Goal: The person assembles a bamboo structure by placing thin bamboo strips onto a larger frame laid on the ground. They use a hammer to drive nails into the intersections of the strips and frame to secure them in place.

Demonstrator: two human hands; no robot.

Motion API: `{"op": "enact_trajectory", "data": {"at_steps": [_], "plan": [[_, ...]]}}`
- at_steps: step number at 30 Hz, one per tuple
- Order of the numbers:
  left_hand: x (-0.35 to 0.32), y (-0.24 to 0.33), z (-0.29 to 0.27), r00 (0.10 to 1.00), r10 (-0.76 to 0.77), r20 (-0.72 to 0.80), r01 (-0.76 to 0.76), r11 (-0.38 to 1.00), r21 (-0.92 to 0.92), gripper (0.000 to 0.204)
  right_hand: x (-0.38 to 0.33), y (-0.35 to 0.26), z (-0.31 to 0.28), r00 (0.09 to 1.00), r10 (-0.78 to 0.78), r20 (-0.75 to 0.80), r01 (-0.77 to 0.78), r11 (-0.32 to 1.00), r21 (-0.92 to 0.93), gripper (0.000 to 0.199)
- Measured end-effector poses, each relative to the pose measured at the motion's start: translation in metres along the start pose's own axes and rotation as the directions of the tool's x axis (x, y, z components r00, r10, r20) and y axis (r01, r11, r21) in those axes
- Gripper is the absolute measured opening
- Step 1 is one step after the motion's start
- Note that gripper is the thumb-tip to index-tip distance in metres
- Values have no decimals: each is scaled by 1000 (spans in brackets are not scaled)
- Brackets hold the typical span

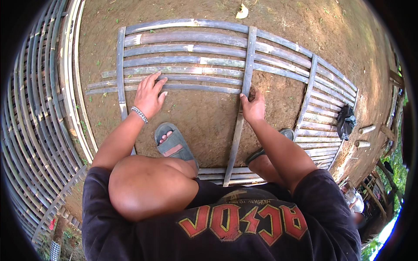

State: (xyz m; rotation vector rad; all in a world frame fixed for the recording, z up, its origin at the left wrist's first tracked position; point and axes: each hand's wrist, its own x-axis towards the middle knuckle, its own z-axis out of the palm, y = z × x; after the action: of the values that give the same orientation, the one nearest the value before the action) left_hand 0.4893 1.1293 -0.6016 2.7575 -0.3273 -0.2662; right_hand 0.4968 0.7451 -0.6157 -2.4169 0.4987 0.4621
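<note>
A frame of split bamboo slats lies on the ground before me, its long slats crossing several upright bamboo strips. My left hand [150,95], with a chain bracelet [139,114] on the wrist, rests its outstretched fingertips on the lowest loose slats [183,78]. These slats stick out past the left upright strip [120,65] at different lengths. At the middle upright strip [249,56], my right hand [253,106] has its thumb against the strip's near side and its fingers curled beyond it, partly hidden. Bare soil shows between the slats and my feet.
My sandalled foot [174,145] stands inside the frame. To the left is a larger bamboo lattice [32,108] with long pale strips [72,87] beside it. A black plastic bag [346,122] sits on the right slatted section, near two short bamboo pieces [367,129].
</note>
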Motion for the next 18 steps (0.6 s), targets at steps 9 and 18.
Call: {"op": "enact_trajectory", "data": {"at_steps": [9, 18], "plan": [[-5, -18, -2, 989, -147, -22, 146, 989, -24, 46, 8, -10, 6, 999, 17, 43, -16, 1000, -23, 64], [-1, -21, -2, 982, -190, -14, 190, 981, -41, 44, 6, -9, 5, 999, 0, 47, 2, 999, -40, 64]]}}
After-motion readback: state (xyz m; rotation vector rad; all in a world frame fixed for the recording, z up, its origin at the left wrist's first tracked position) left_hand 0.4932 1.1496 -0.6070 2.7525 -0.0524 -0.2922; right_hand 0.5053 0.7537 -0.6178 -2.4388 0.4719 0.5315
